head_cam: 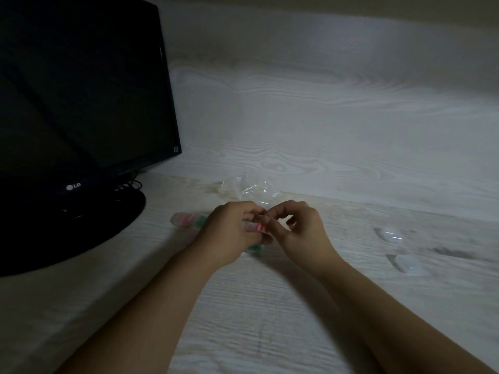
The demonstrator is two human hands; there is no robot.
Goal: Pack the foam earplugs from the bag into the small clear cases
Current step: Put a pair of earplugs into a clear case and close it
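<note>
**Kid:** While you look down, what is the biggest thing you see?

**Helper:** It is the pale tabletop (pixel 297 306), with wavy wood lines all over it. Next comes the black monitor (pixel 81 103), flat and shiny, standing off to the left so the middle stays free for work.

**Kid:** And the crinkly thing?

**Helper:** That is the clear bag (pixel 249 188), thin and wrinkled. It lies just behind the hands, near enough to reach.

**Kid:** What are the hands doing?

**Helper:** They meet in the middle. The left hand (pixel 229 230) curls its grip around a small clear case (pixel 251 228) to keep it steady. The right hand (pixel 299 228) pinches a soft pink earplug (pixel 260 227) at the case, I think to push it in.

**Kid:** Are there more cases?

**Helper:** Yes. A filled case (pixel 183 220) with pink and green inside lies to the left. Two empty cases (pixel 388 234), smooth and rounded, wait on the right, well apart from the hands.
</note>
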